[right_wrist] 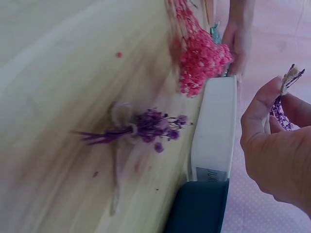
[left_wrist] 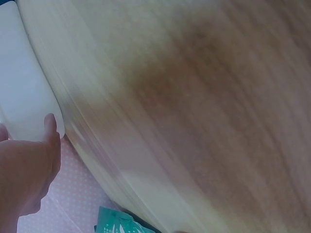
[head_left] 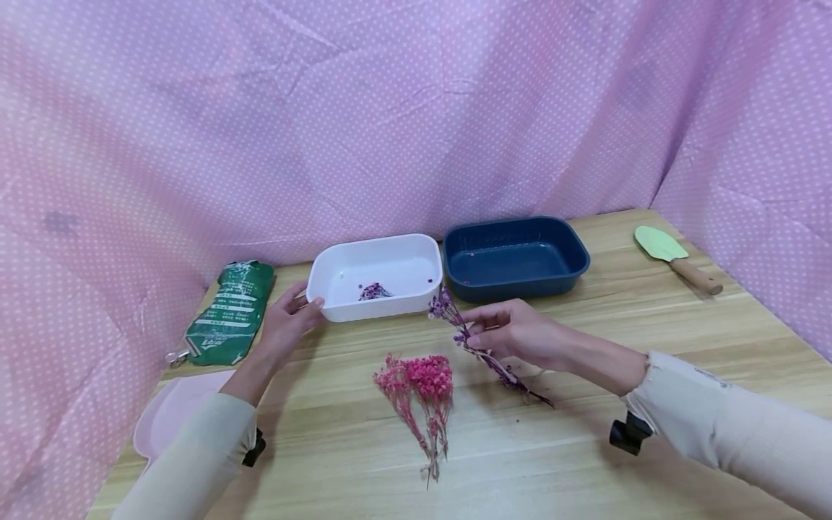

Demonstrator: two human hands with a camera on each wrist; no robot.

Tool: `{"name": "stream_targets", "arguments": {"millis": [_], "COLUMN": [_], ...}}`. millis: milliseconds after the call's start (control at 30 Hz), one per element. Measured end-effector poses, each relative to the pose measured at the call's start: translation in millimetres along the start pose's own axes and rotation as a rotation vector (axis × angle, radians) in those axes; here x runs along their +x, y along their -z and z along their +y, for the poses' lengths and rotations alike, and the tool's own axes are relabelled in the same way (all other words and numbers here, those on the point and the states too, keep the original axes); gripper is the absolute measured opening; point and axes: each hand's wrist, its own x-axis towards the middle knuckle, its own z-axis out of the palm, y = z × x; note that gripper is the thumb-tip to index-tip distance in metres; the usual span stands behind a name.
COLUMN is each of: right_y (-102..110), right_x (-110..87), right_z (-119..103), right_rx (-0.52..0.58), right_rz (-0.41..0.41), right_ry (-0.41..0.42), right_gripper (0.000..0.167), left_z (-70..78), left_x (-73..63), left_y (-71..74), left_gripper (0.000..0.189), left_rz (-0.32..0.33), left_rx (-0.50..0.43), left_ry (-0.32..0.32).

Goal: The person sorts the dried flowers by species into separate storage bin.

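The left hand (head_left: 290,321) rests against the left end of the white rectangular tray (head_left: 383,307), its digits parted around the near-left corner — thumb at the near side, fingers along the outside of the end wall. The right hand (head_left: 516,336), just off the near-right corner of the white tray, pinches a slim bunch of purple dried flowers (head_left: 445,308) between thumb and fingers; its heads point toward that tray and its stems slant back the other way, clear of the rim.

Inside the white tray, near its front wall, lies a small purple flower cluster (head_left: 375,291), with a few loose specks on the floor about it. In front of the white tray, on the wood-grain tabletop (head_left: 338,448), two pink dried-flower bunches (head_left: 425,379) lie side by side with their heads toward it. A second purple bunch (right_wrist: 154,127), tied with twine (right_wrist: 115,179), lies on the tabletop in front of the white tray and to its right, below the right hand.

The dark blue tray (head_left: 526,289) sits just beside the white tray's right end, a couple of tiny bits in it. Well to the right of the white tray lies a green-bladed trowel with a wooden handle (head_left: 669,254); to its left, a green printed pouch (head_left: 234,314) — and behind it hangs pink polka-dot cloth (head_left: 416,123)
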Motion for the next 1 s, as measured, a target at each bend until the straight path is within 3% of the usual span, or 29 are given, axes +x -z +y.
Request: {"name": "stream_targets", "arguments": {"millis": [433,1000], "right_y": [-4,3], "right_x": [30.8,109.6], "right_z": [-22,-53], "right_rx": [-0.015,-0.054], "right_rz": [0.052,0.199], "right_ry": [0.028,0.045], "right_gripper": [0.050,0.044], "left_z": [0.5,1.5], "left_x": [0.4,0.6], "left_y": [0.2,-0.4], "left_gripper": [0.067,0.068], "left_rz": [0.001,-0.002], "left_rx": [0.006,0.006], "left_ry": [0.009,0.006]}}
